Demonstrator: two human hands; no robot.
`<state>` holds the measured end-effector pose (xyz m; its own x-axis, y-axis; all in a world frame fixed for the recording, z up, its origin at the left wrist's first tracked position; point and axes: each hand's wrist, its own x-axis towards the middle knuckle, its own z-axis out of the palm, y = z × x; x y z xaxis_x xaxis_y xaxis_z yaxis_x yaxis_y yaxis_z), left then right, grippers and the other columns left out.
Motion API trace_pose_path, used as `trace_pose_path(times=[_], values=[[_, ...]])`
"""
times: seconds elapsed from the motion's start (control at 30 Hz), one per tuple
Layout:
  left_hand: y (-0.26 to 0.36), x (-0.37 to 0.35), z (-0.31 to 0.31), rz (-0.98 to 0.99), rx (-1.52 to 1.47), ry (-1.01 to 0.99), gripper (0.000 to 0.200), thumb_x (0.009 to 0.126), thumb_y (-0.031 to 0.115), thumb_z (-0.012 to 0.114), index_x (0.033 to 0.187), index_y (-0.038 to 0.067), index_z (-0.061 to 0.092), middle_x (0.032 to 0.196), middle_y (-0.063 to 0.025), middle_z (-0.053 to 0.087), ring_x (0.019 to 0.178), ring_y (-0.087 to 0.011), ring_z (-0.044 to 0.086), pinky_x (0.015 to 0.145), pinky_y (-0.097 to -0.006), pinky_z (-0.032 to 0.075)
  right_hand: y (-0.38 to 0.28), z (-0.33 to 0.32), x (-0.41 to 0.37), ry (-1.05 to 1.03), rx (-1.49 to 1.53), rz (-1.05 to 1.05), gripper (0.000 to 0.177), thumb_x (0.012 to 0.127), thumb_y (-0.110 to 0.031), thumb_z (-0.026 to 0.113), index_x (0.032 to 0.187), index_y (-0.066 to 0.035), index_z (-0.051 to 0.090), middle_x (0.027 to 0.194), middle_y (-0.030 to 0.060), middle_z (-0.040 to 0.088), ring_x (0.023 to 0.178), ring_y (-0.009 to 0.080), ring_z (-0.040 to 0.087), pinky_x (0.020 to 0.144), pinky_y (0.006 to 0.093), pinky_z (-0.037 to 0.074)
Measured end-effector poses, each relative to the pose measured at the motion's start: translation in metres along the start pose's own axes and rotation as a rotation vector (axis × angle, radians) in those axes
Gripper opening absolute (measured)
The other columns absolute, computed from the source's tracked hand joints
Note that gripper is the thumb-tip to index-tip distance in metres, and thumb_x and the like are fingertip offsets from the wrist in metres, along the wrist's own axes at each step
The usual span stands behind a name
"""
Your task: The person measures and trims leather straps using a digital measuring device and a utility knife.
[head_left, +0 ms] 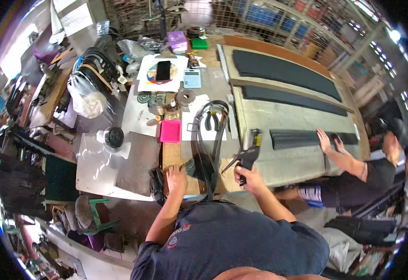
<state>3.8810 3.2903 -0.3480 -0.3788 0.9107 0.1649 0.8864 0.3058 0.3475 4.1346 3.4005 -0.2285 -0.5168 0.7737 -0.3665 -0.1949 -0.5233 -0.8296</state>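
My right hand [249,178] is wrapped around the grip of a black pistol-grip tool with yellow markings [251,154], held up over the front edge of the table. My left hand [177,180] lies on the wooden board [171,157] at the front edge, fingers spread, with nothing visible in them. Between my hands, a looped black strap [202,151] with a metal buckle runs down the work surface toward my body. Black-handled pliers [212,122] sit inside its loop. Dark folded material [157,185] bunches just left of my left hand.
A pink square box [170,131], a calculator [192,79] and a phone [163,71] lie farther back. To the right, long black strips [288,73] rest on a large table [278,114], where a co-worker's hands [324,140] press one strip. A roll of black tape [114,137] is left.
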Motion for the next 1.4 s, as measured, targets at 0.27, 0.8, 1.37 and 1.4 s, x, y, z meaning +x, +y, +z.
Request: trace_pose_path(times=[0.27,0.8,1.37,1.4], values=[[0.000,0.002,-0.033,0.108,-0.124,0.053,0.019,0.082,0.011,0.053,0.096,0.008,0.066,0.097,-0.0127,0.058,0.099,-0.0320,0.054,0.083,-0.0444,0.044,0.083,0.061,-0.114,0.254,-0.593,-0.010,0.014,0.080,-0.013,0.069,0.079,-0.003,0.059,0.066,0.0000,0.057,0.057,0.0082,0.050,0.052,0.0246,0.040],[-0.001,-0.101,-0.241,-0.168,-1.697,-0.256,0.020,0.088,0.002,0.058,0.107,-0.003,0.063,0.082,-0.0035,0.062,0.066,-0.0075,0.053,0.055,-0.0201,0.040,0.074,0.146,-0.146,-0.186,-0.985,-0.375,0.027,0.078,-0.006,0.068,0.103,0.001,0.060,0.087,0.0125,0.065,0.079,0.0159,0.056,0.078,0.0315,0.046],[-0.008,-0.147,-0.273,0.009,-2.084,0.030,0.038,0.073,0.000,0.073,0.108,0.001,0.060,0.107,-0.0097,0.064,0.094,-0.0163,0.062,0.083,-0.0284,0.051,0.062,0.193,-0.139,-0.587,-0.801,-0.467,0.059,0.076,-0.007,0.072,0.126,0.003,0.045,0.111,0.0124,0.060,0.104,0.0178,0.054,0.093,0.0327,0.041],[-0.008,-0.146,-0.272,0.045,-2.086,0.023,0.038,0.074,-0.001,0.070,0.111,0.001,0.059,0.109,-0.0107,0.063,0.095,-0.0182,0.063,0.084,-0.0299,0.052,0.059,0.194,-0.141,-0.589,-0.810,-0.465,0.058,0.076,-0.007,0.072,0.126,0.003,0.045,0.110,0.0125,0.060,0.103,0.0181,0.055,0.093,0.0328,0.042]])
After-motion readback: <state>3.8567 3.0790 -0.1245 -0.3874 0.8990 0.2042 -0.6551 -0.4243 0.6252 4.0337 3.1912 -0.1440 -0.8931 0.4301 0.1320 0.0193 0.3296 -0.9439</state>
